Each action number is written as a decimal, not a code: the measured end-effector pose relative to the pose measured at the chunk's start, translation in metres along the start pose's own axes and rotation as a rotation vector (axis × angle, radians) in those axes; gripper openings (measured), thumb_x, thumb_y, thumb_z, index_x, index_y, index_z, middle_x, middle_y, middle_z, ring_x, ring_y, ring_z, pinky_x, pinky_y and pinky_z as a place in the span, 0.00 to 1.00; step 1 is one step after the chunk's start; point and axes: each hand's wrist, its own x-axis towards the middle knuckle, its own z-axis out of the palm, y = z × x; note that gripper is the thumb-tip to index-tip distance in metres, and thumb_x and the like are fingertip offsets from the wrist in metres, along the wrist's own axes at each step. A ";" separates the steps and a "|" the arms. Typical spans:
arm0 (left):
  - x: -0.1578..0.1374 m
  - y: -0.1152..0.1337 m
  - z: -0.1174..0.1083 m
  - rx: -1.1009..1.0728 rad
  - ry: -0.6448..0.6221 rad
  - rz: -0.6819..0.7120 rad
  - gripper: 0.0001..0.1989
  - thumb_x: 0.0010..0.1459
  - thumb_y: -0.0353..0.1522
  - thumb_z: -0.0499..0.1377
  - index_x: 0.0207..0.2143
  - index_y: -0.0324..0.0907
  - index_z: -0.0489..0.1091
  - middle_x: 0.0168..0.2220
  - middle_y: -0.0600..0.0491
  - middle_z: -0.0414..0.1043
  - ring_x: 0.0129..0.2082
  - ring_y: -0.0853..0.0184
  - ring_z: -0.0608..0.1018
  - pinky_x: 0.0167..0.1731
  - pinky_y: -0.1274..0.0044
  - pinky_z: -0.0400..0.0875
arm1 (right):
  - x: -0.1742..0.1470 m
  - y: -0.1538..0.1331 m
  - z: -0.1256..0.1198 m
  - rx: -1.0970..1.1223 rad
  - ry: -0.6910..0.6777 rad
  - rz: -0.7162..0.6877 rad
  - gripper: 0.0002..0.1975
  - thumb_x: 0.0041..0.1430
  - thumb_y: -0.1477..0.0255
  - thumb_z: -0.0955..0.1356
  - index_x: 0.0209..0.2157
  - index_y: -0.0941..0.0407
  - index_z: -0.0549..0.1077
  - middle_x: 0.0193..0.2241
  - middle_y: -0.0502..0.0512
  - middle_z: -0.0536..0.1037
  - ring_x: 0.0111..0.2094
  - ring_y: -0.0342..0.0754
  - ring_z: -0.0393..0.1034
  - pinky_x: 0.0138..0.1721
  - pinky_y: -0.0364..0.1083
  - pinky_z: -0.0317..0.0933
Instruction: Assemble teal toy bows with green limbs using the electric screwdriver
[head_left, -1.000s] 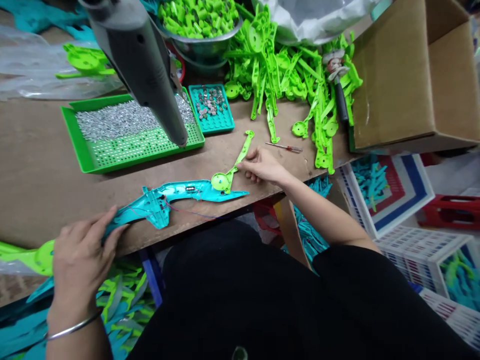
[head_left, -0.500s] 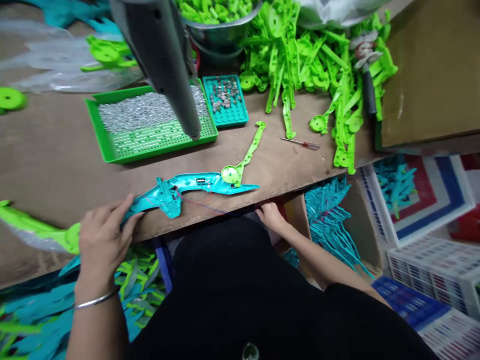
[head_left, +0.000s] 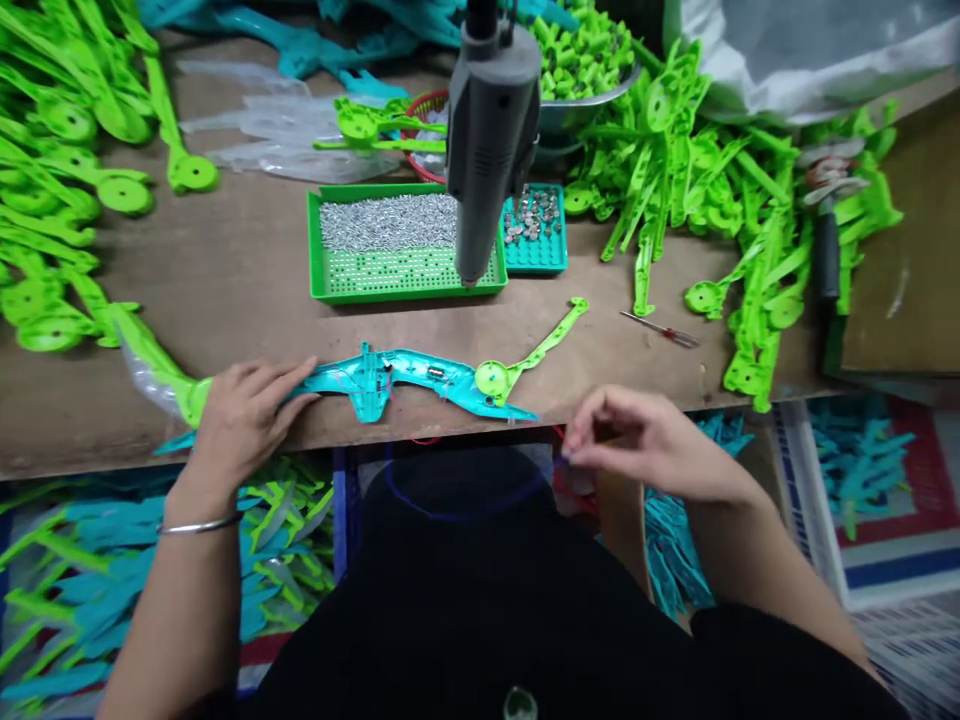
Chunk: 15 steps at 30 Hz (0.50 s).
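Note:
A long teal plastic shell (head_left: 409, 375) with small parts and wires inside lies along the wooden table's front edge. My left hand (head_left: 244, 415) presses flat on its left end; a metal bangle is on that wrist. A green arm piece with a round end (head_left: 536, 350) rests on the shell's right end and angles up to the right. My right hand (head_left: 649, 445) hovers just off the table edge, right of the shell, fingertips pinched. A thin blue wire (head_left: 465, 510) loops from the shell over my lap to those fingertips.
A grey powered screwdriver (head_left: 487, 140) hangs over a green tray of silver screws (head_left: 405, 285) and a small teal tray (head_left: 536, 260). Piles of green parts (head_left: 712, 190) lie right and left (head_left: 52, 200). A small red-handled screwdriver (head_left: 660, 330), a hammer (head_left: 825, 230) and a cardboard box (head_left: 900, 270) sit at right.
My right hand left the green arm piece, dipped below the table edge, and has come up pinched beside the shell. The view swung left. My left hand stayed on the shell.

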 end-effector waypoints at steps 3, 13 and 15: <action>0.001 0.009 -0.013 0.000 0.083 0.021 0.24 0.64 0.38 0.55 0.59 0.38 0.66 0.56 0.43 0.73 0.55 0.51 0.74 0.52 0.56 0.69 | 0.041 0.002 -0.002 0.144 0.272 -0.057 0.16 0.48 0.69 0.77 0.35 0.53 0.69 0.29 0.51 0.78 0.32 0.45 0.75 0.37 0.46 0.69; 0.049 0.195 0.012 -0.482 0.246 0.324 0.17 0.61 0.30 0.61 0.53 0.41 0.66 0.46 0.45 0.77 0.46 0.61 0.79 0.48 0.67 0.77 | 0.111 0.035 -0.014 0.098 0.177 -0.052 0.06 0.46 0.74 0.74 0.27 0.58 0.73 0.26 0.47 0.76 0.27 0.39 0.69 0.33 0.42 0.64; 0.068 0.212 0.030 -0.441 0.217 0.296 0.19 0.62 0.35 0.60 0.53 0.39 0.65 0.51 0.39 0.74 0.53 0.54 0.76 0.51 0.62 0.74 | 0.110 0.035 -0.020 0.047 0.154 -0.025 0.06 0.47 0.73 0.73 0.30 0.59 0.77 0.27 0.49 0.79 0.29 0.40 0.70 0.35 0.42 0.66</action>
